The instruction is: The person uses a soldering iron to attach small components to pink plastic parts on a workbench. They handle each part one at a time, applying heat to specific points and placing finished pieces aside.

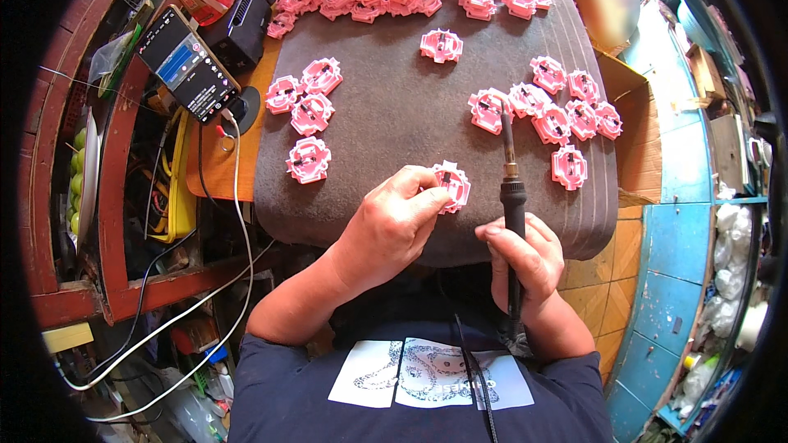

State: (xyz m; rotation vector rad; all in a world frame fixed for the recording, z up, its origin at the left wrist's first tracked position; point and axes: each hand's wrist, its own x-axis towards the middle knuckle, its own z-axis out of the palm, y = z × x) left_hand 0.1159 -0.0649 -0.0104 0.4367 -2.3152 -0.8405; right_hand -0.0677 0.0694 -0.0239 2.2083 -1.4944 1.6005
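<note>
Pinching a small pink notched plastic part [452,184] on the grey felt-covered table [394,115], the left hand [392,226] steadies it (more lie around); the right hand [525,258] grips a black-handled soldering iron [513,221].

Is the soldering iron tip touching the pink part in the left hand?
Apart. The head view shows the soldering iron tip up by other parts, away from the pink part.
</note>
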